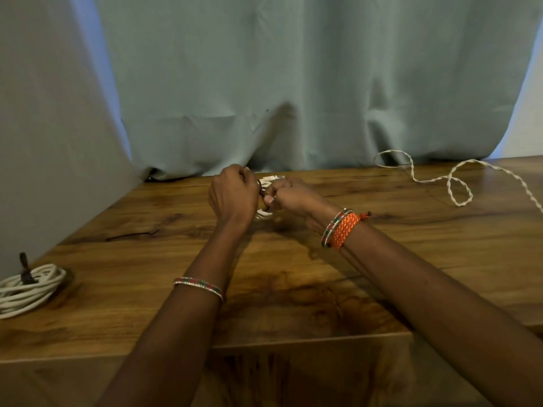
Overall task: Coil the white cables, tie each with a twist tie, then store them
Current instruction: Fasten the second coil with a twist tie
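A small coiled white cable point(262, 214) is held above the middle of the wooden table point(293, 274), mostly hidden between my hands. My left hand point(232, 195) grips the coil from the left, fingers curled. My right hand point(289, 195) pinches a dark twist tie point(262, 193) at the coil, with a white connector point(273, 178) poking out above. A larger white cable coil point(28, 287), bound with a dark tie, lies at the table's left edge. A loose twisted white cable point(458, 183) snakes across the far right of the table.
A spare dark twist tie point(132, 235) lies on the table left of my hands. A teal curtain point(293, 83) hangs behind the table. A grey wall point(44, 142) borders the left side. The table's front edge runs below my forearms.
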